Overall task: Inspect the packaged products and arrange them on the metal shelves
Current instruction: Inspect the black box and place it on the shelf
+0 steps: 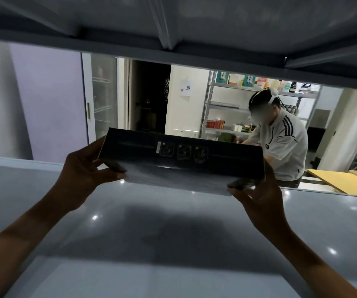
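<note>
Box: dark flat packaged box, centre of view, long side across, tilted with its printed edge face toward the camera; three socket-like icons show there, text too small to read.
Where: held over the far half of the grey metal shelf; cannot tell if its underside touches the shelf or hovers just above. Its shadow lies on the shelf toward 6 o'clock.
Left hand: at the box's 9 o'clock end, fingers curled round the lower corner, thumb up along the side; gripping the box.
Right hand: at the box's 4 o'clock corner, fingers wrapped under the near edge; gripping the box.
Why two hands: box is long, an end grip on each side keeps it level and lets the label face be read, so likely inspecting while placing.
Shelf above: underside of the upper shelf at 12 o'clock, low headroom, which probably explains the flat, slid-in hold.
Background: another person at 2 o'clock, bent over stocked racks; yellow board at 3 o'clock.
Stage: placing not finished, judged from both grips on.
</note>
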